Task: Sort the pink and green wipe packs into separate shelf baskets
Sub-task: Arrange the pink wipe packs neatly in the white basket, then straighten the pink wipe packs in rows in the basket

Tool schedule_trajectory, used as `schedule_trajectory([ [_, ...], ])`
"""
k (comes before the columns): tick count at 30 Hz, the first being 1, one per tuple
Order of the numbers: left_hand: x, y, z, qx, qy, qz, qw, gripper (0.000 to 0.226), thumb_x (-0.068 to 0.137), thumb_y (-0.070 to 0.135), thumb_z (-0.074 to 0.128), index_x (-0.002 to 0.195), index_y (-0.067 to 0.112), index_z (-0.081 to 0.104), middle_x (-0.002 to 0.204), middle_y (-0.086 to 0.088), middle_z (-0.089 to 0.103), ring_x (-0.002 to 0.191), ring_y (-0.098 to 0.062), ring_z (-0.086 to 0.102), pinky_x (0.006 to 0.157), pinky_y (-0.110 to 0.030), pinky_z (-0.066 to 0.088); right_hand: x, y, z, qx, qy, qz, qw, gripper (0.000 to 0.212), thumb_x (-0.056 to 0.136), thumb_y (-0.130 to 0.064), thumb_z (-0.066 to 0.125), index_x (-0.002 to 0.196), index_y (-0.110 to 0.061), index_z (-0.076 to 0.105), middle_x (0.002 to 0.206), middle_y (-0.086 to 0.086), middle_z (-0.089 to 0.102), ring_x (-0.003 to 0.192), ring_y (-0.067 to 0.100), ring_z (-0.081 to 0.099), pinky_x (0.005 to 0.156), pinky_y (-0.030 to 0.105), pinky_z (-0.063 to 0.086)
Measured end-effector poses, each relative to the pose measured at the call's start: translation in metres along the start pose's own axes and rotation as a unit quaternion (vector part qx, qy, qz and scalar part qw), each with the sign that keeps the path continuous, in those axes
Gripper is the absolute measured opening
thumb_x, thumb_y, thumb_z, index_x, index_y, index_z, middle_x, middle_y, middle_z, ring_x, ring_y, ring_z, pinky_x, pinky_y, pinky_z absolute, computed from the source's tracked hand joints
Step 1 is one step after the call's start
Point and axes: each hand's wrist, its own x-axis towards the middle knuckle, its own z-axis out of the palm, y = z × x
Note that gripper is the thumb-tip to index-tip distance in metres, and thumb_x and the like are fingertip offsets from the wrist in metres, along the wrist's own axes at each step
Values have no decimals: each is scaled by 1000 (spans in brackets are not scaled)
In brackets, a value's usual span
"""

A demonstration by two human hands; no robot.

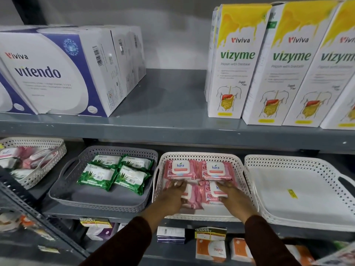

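Several pink wipe packs (pixel 215 169) lie in a white perforated basket (pixel 199 157) on the middle shelf. My left hand (pixel 173 198) rests flat on the front-left pink pack (pixel 192 196). My right hand (pixel 233 198) presses on the front-right pink pack (pixel 212 192). Neither pack is lifted; the fingers lie spread over them. Several green wipe packs (pixel 115 172) fill the back of a grey basket (pixel 92 200) just to the left. A white basket (pixel 41 170) at the far left holds a mix of pink and green packs.
An unfilled white basket (pixel 299 189) with a yellow sticker stands at the right. The upper shelf carries Vitendo boxes (pixel 57 73) on the left and tall Vizyme cartons (pixel 269 64) on the right. Small boxes sit on the shelf below.
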Motion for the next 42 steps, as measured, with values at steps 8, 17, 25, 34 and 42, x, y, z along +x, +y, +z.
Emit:
schedule_trajectory([
  [8, 21, -8, 9, 79, 52, -19, 995, 67, 101, 28, 50, 153, 36, 8, 162, 9, -3, 146, -34, -3, 117, -58, 5, 10, -8, 1, -69, -36, -31, 996, 63, 100, -19, 48, 154, -33, 18, 166, 1, -1, 152, 28, 0, 120, 42, 14],
  [17, -14, -62, -19, -23, 22, 12, 999, 57, 104, 36, 40, 154, 24, 15, 162, -2, 8, 146, -34, 9, 118, -50, 13, 27, -47, 36, -146, -131, -13, 980, 71, 100, -47, 37, 155, -34, -6, 163, 3, -21, 150, 29, -15, 122, 50, 2],
  [25, -72, -95, -57, -250, 314, -129, 907, 34, 97, 12, 58, 130, 21, 60, 82, -7, 69, 51, -1, 58, 48, -9, 38, -7, -125, 37, 162, 62, -63, 983, 43, 99, -21, 52, 142, -25, 48, 131, 3, 63, 95, 3, 66, 93, 26, 52],
  [34, -86, -256, -93, -49, 156, -154, 974, 58, 91, 14, 66, 144, 19, 44, 148, -12, 44, 133, -31, 43, 104, -36, 37, 54, -266, 137, -53, 2, -194, 980, 60, 99, -24, 49, 154, -18, 24, 165, 9, 13, 151, 27, 13, 122, 41, 15],
  [42, -74, -293, -91, 25, 47, -148, 987, 53, 94, 47, 59, 142, 49, 36, 149, 5, 42, 130, -24, 46, 108, -41, 40, 74, -269, 171, -128, -82, -158, 976, 66, 102, -25, 43, 156, -32, 6, 165, -1, -6, 151, 24, -13, 119, 50, -9],
])
